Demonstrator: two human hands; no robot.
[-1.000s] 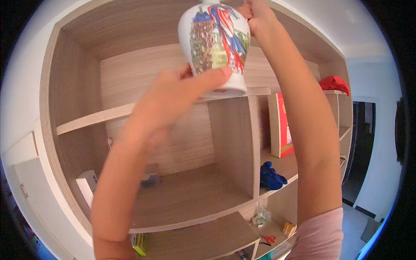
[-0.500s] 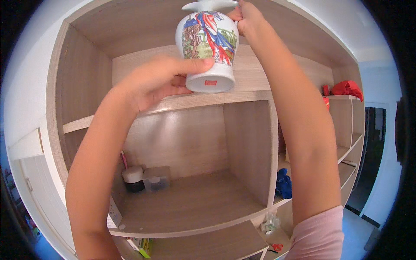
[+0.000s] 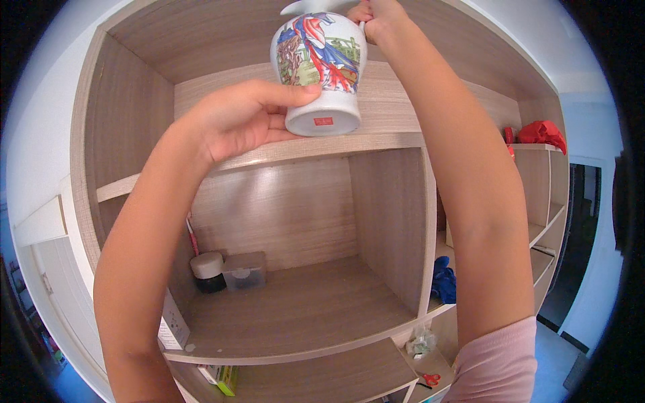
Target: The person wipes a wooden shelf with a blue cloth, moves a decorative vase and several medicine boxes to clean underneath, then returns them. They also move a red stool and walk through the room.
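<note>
the left hand (image 3: 235,122) grips the patterned vase (image 3: 322,64) near its base, the right hand (image 3: 380,21) clasps its upper side, before the upper shelf (image 3: 269,156); best keep both holds firm.

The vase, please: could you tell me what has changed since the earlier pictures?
The vase has shifted slightly left in view and looks smaller, with more underside showing. The left hand still holds its lower part; the right hand stays near its top.
</note>
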